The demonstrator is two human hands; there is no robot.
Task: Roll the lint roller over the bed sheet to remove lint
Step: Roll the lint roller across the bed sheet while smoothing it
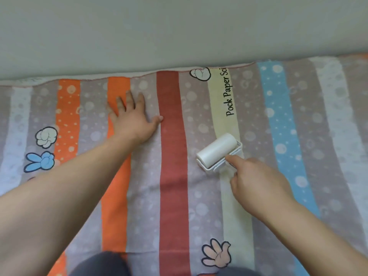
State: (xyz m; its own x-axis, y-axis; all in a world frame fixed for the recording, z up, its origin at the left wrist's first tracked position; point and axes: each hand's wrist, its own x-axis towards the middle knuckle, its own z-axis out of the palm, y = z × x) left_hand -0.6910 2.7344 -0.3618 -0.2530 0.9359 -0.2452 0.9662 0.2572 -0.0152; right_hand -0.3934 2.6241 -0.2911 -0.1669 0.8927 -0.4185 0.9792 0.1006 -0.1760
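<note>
One roller [218, 151] just beyond right grip [256, 180]

Not much of the room to see from here, just one plain wall [179, 32] running across the whole top, pale grey-green, matte and smooth. Light's soft and even across it. Along the wall's foot on the left there's a thin whitish strip [22, 80], can't tell if it's mattress or trim.

lint roller [218, 150] handle: hidden in right hand [256, 180] | left hand [135, 122] fingers [130, 98]: blurred
</note>
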